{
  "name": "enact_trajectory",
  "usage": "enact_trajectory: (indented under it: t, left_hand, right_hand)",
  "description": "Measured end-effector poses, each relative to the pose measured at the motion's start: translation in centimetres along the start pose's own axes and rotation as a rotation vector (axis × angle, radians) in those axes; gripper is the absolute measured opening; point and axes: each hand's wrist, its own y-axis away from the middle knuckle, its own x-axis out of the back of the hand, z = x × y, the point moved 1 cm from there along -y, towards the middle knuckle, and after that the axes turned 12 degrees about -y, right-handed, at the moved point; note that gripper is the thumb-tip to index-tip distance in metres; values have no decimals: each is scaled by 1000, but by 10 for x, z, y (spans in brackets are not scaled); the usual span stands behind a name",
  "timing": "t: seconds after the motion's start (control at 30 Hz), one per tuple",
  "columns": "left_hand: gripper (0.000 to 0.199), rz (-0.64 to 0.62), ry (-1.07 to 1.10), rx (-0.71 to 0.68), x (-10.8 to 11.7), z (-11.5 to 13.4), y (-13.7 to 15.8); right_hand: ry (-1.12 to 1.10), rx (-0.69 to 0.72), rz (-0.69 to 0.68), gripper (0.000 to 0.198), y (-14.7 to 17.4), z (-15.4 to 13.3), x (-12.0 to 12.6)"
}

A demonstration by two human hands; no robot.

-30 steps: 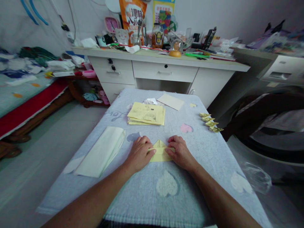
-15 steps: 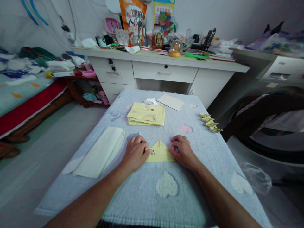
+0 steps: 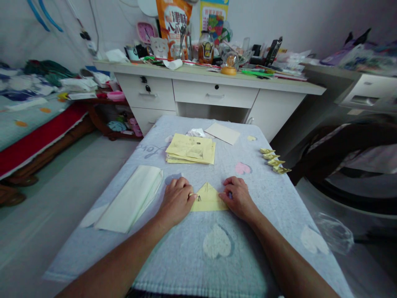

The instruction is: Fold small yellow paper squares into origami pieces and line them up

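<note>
A folded sheet of yellow paper (image 3: 208,199) lies flat on the cloth-covered table (image 3: 186,256), its top brought to a point and its lower edge straight. My left hand (image 3: 179,198) pinches its left end, thumb on top near some dark pen marks. At the right end, my right hand (image 3: 237,195) grips the paper between thumb and curled fingers. Just beyond my hands sits a stack of yellow paper sheets (image 3: 190,149) with dark printing. Several small folded yellow paper shapes (image 3: 274,160) stand in a row by the table's right edge.
Left of my hands lies a folded pale paper bundle (image 3: 132,198). A beige card (image 3: 222,133) and a crumpled white tissue (image 3: 196,132) lie at the far end. Behind stands a cluttered white desk (image 3: 214,89); a washing machine (image 3: 366,93) is on the right, a bed (image 3: 34,124) on the left.
Almost nothing differs. Both hands keep hold of the folded yellow paper, and my left thumb has shifted very slightly to the left.
</note>
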Motion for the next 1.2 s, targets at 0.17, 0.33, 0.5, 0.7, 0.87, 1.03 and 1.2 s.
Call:
enact_trajectory:
  t: [0.17, 0.33, 0.5, 0.7, 0.87, 1.03, 1.2]
  left_hand:
    - [14, 97, -32, -5, -1, 5, 2]
    - [41, 162, 27, -324, -11, 3, 1]
    - [35, 28, 28, -479, -15, 2, 0]
    - [32, -30, 11, -442, -10, 7, 1]
    - [27, -36, 83, -404, -8, 7, -2]
    - [26, -51, 278, -371, -2, 4, -5]
    - [9, -39, 251, -272, 0, 8, -8]
  right_hand:
    - [35, -1, 3, 15, 0, -2, -1]
    - [56, 11, 2, 14, 0, -2, -2]
    - [53, -12, 23, 8, 1, -3, -3]
    - [117, 165, -53, 19, 6, -24, -7]
    - [52, 159, -173, 23, 6, -33, -15]
    - [92, 64, -128, 9, 1, -36, -19]
    - [174, 42, -91, 11, 0, -39, -25]
